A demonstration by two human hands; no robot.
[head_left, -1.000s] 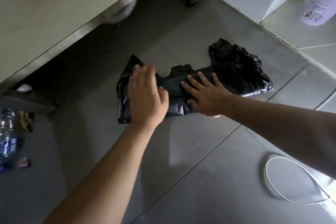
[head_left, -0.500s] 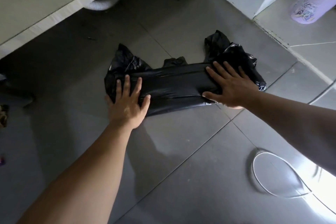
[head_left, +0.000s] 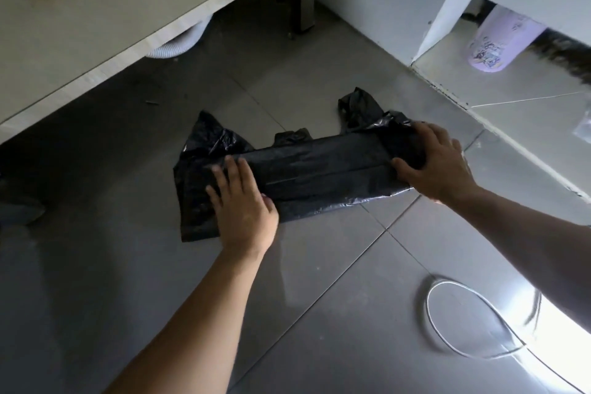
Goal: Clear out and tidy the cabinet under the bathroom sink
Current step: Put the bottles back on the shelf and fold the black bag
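On the gray tile floor lies a folded black bag. The left hand presses flat on its left end; the right hand curls around its right end, arms stretched forward

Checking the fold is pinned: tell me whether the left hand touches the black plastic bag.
Touching. The head view shows the left hand lying flat on the folded black plastic bag.

Black bag, grey floor tiles
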